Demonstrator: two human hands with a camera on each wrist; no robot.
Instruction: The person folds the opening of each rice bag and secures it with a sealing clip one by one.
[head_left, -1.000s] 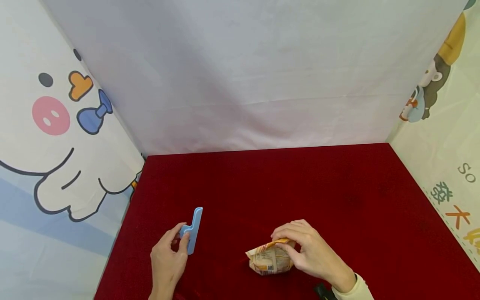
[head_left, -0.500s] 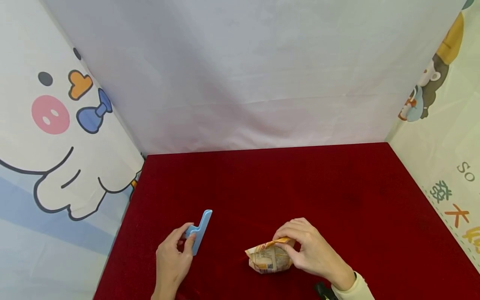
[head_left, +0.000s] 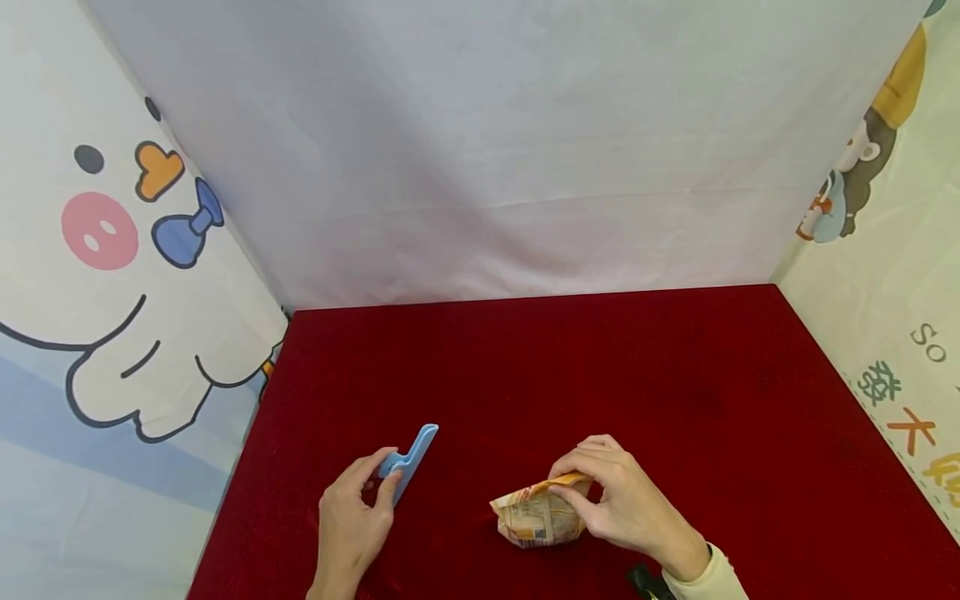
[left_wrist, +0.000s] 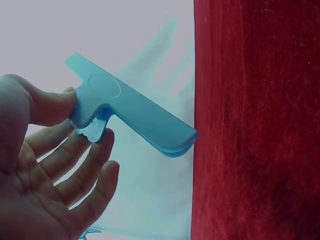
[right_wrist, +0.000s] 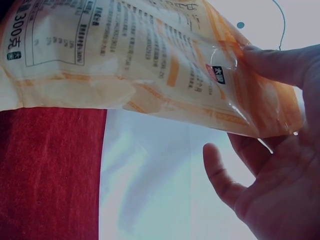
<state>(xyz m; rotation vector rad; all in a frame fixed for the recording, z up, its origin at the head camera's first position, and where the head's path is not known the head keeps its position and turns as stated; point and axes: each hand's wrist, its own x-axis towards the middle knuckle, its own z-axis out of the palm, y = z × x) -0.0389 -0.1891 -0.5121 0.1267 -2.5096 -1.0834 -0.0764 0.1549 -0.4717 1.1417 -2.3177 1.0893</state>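
Note:
My left hand pinches the handles of a light blue bag clip between thumb and fingers. In the left wrist view the long bar of the clip slants down to the right, its two halves lying together at the far end. To the right, my right hand grips the folded top edge of a printed orange and cream food bag, which sits low on the red cloth. Dense printed text covers the bag in the right wrist view, with the thumb on its upper corner. A gap separates clip and bag.
Red cloth covers the table. A pale curtain rises behind it, with cartoon-printed hangings at the left and right sides. A small black object lies by the right sleeve at the front.
My left hand has moved right with the bag clip, closer to the bag, and the clip has tilted further to the right. The right hand and the bag have hardly moved.

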